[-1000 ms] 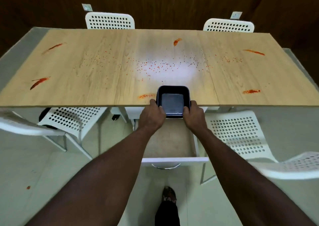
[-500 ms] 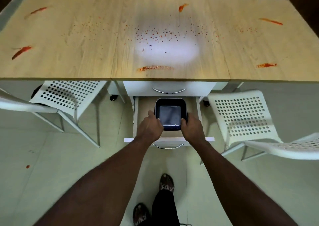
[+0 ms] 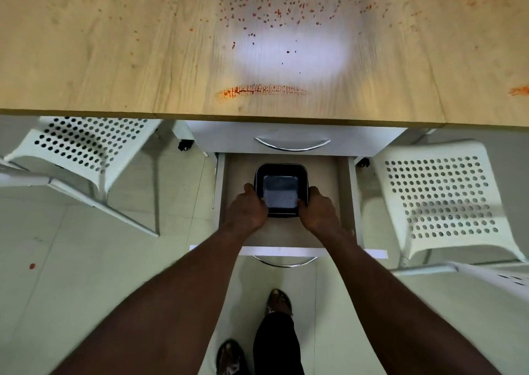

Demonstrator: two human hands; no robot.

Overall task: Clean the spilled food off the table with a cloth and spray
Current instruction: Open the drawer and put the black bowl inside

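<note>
Black tray [image 3: 280, 171] has been brought off the desk [image 3: 114, 59] into the open drawer [image 3: 329, 174], its rim gripped at 9 and 3 o'clock by left hand [image 3: 249, 211] and right hand [image 3: 317, 214], so the red spilled food [image 3: 257, 90] at 12 o'clock is freed up for wiping.

The black square container [image 3: 280, 185] has left the near edge of the table [image 3: 114, 59] and is now down inside the open drawer [image 3: 329, 171] beneath it. The left hand [image 3: 249, 211] and right hand [image 3: 317, 211] have come down with it, gripping its near corners. The red smear [image 3: 260, 91] it partly covered now shows whole.
</note>
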